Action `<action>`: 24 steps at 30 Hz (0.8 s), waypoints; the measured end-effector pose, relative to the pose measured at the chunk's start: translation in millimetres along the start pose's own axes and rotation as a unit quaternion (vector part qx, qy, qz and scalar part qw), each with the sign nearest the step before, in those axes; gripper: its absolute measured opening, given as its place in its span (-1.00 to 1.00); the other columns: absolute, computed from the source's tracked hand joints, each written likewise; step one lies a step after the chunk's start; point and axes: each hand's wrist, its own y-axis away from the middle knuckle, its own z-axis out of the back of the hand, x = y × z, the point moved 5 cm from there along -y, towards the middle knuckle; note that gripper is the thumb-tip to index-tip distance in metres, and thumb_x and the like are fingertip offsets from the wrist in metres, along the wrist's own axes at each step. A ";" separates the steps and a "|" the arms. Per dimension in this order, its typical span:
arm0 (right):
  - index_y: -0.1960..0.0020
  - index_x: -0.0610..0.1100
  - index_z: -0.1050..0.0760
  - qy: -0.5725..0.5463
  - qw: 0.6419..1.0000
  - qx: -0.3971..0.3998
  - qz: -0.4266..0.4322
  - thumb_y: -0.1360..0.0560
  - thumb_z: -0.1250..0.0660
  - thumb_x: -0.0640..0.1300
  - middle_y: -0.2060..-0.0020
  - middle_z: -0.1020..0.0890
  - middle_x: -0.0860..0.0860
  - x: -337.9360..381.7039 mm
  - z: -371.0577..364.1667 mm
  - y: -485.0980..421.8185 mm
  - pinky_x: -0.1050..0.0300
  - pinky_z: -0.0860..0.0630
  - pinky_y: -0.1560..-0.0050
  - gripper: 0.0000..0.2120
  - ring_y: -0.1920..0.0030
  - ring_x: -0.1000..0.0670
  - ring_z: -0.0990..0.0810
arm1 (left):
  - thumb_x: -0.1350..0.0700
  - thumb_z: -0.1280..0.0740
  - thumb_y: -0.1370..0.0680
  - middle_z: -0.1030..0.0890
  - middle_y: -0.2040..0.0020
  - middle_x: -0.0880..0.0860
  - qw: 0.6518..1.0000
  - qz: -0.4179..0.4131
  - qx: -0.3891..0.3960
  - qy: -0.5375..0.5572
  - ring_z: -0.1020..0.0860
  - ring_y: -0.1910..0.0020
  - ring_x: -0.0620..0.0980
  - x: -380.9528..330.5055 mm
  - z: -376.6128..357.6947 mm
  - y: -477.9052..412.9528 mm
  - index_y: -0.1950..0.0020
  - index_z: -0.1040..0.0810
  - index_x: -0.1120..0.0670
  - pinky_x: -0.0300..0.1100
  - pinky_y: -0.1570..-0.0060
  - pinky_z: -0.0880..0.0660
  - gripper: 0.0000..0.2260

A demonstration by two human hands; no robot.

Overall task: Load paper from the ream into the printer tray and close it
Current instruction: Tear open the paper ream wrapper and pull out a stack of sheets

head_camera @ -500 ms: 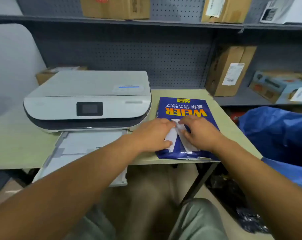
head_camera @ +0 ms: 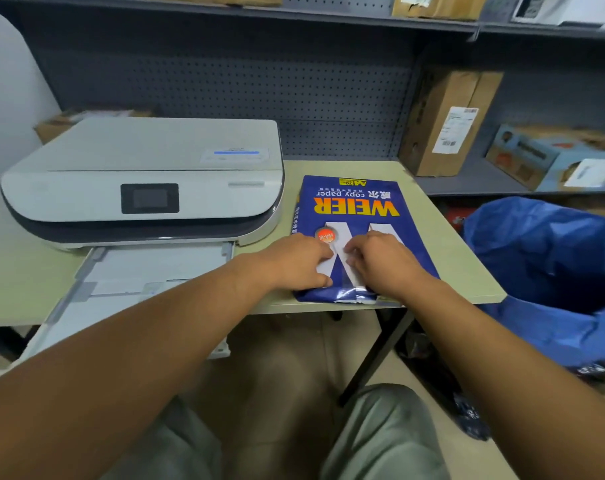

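Note:
A blue ream of copy paper (head_camera: 354,206) with orange lettering lies flat on the pale green table (head_camera: 460,271), to the right of a white printer (head_camera: 148,178). The printer's paper tray (head_camera: 145,271) is pulled out toward me over the table's front edge, with white sheets in it. My left hand (head_camera: 294,263) and my right hand (head_camera: 380,261) rest side by side on the near end of the ream, fingers curled and pressing on the wrapper. Torn white wrapper edge shows at the ream's near end, below my hands.
A grey pegboard shelf unit stands behind the table with cardboard boxes (head_camera: 446,123) on it. A large blue plastic bag (head_camera: 543,258) sits to the right of the table. My knees are under the table's front edge.
Both hands have slid a little toward me along the ream, uncovering more of its printed face. The printer and tray have not moved.

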 end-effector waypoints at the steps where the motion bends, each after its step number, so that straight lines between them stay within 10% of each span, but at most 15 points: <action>1: -0.28 -0.04 -0.55 -0.012 1.000 0.002 -0.013 -0.62 -0.28 -0.03 -0.15 -0.65 -0.09 -0.6 -0.8 -1.2 0.06 -0.56 0.02 -0.73 -0.10 -0.11 -0.62 | -0.18 -0.31 -0.47 -0.63 -0.07 0.05 1.000 0.004 0.004 0.002 -0.56 -0.02 0.08 0.2 -0.4 -0.2 -0.13 -0.57 0.03 -0.02 0.03 -0.55 -0.63; 7: -0.01 -0.02 -0.54 -0.035 0.999 -0.009 -0.001 -0.60 -0.26 -0.10 0.03 -0.62 -0.03 3.2 0.8 -0.7 0.20 -0.32 0.34 -0.91 0.06 -0.06 -0.57 | -0.16 -0.35 -0.47 -0.64 -0.11 0.09 1.000 0.013 0.027 -0.008 -0.55 -0.10 0.14 -3.9 4.2 -3.0 -0.17 -0.59 0.07 0.01 -0.03 -0.55 -0.60; 19: 0.04 0.01 -0.50 -0.125 0.985 -0.088 0.081 -0.60 -0.29 -0.14 0.10 -0.59 0.07 7.5 23.7 50.8 0.04 -0.54 0.05 -0.93 0.06 0.02 -0.52 | -0.14 -0.33 -0.54 -0.61 -0.17 0.12 0.999 0.002 0.044 -0.027 -0.52 -0.09 0.13 -6.6 2.7 -4.5 -0.24 -0.54 0.09 -0.10 0.06 -0.47 -0.61; 24: 0.01 -0.02 -0.51 -0.195 0.960 -0.159 0.123 -0.60 -0.31 -0.15 0.08 -0.59 0.08 8.7 42.6 92.6 0.29 -0.45 0.04 -0.95 0.03 0.12 -0.52 | -0.13 -0.34 -0.55 -0.61 -0.18 0.11 0.999 -0.010 0.041 -0.020 -0.49 -0.01 0.06 -4.2 0.3 -6.6 -0.12 -0.51 0.06 -0.14 0.15 -0.38 -0.70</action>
